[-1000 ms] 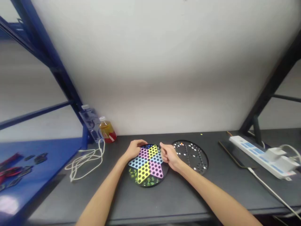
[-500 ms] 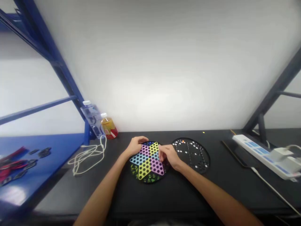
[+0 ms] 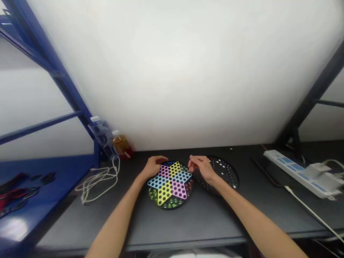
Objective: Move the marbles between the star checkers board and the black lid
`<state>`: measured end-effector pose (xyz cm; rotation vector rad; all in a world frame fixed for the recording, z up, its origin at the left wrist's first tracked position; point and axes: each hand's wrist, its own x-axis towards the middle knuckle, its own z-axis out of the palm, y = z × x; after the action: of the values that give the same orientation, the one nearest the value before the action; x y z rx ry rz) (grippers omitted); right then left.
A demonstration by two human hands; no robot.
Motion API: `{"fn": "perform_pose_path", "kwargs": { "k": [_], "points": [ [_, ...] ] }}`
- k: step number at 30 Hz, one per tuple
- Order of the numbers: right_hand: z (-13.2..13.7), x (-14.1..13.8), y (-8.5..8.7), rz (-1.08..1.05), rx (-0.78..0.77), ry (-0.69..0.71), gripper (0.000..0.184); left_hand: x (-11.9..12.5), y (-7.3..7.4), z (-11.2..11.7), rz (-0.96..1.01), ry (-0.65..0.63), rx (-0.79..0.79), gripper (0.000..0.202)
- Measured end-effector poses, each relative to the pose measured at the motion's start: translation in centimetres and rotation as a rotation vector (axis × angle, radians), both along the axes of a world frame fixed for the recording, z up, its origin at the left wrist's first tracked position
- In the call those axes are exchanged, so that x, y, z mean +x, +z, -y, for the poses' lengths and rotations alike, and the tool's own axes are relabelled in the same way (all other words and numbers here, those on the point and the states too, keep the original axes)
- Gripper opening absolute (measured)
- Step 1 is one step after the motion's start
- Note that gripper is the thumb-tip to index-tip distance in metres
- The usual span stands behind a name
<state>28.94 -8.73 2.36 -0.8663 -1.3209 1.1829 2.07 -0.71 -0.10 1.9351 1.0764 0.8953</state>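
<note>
A star-patterned Chinese checkers board (image 3: 170,184) with pink, yellow, blue and green points lies on the dark table, with green marbles (image 3: 153,196) in its lower left holes. My left hand (image 3: 154,166) is curled over the board's upper left rim. My right hand (image 3: 201,168) hangs just right of that board, partly over a black round perforated board (image 3: 227,175) with white marbles in its holes. The right fingers are drawn together, and I cannot tell whether they hold a marble.
A clear plastic water bottle (image 3: 100,134) and a bottle of amber drink (image 3: 122,147) stand at the back left, before a tangled white cable (image 3: 99,182). A white power strip (image 3: 295,172) lies at the right. A blue shelf (image 3: 32,190) holds dark and red items at the left.
My right hand has moved right, from over the coloured star onto the black board's left side. My left hand stays on the rim. The view has tilted slightly.
</note>
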Motion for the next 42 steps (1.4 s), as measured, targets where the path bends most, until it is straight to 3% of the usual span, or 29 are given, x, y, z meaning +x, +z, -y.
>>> {"fn": "perform_pose_path", "kwargs": {
  "k": [5,9,12,14,20,25,29,32,37,42],
  "points": [
    [-2.3,7.2,-0.5,0.207,0.087,-0.338,0.048,-0.1,0.2,-0.1,-0.002,0.029,-0.015,0.056],
    [-2.9,12.1,-1.8,0.524,0.133,-0.601,0.046,-0.3,0.0,-0.4,-0.016,0.054,-0.020,0.055],
    [-3.1,13.7,-2.5,0.704,0.161,-0.682,0.038,-0.5,-0.3,-0.6,-0.011,0.064,-0.034,0.055],
    [-3.3,13.6,-3.0,0.773,0.188,-0.635,0.029,-0.6,-0.5,-0.8,-0.010,0.072,-0.037,0.055],
    [-4.2,11.4,-4.1,0.952,0.232,-0.393,0.014,-0.5,-0.4,-0.9,-0.005,0.084,-0.064,0.055],
    [-4.4,11.1,-4.8,0.999,0.244,-0.367,0.010,-0.4,-0.3,-0.8,-0.009,0.085,-0.050,0.055],
    [-4.0,9.8,-4.3,0.858,0.280,-0.345,0.010,-0.5,-0.5,-0.8,-0.021,0.090,-0.041,0.055],
    [-3.1,6.3,-2.8,0.719,0.328,-0.294,0.012,-0.5,-0.5,-0.9,-0.035,0.101,-0.034,0.054],
    [-0.8,-1.9,-0.2,0.689,0.427,-0.013,0.012,-0.4,0.0,-0.5,-0.053,0.094,0.003,0.051],
    [0.7,-5.7,-0.5,0.801,0.485,0.070,0.017,-0.3,0.8,0.1,-0.083,0.086,0.054,0.051]
  ]
}}
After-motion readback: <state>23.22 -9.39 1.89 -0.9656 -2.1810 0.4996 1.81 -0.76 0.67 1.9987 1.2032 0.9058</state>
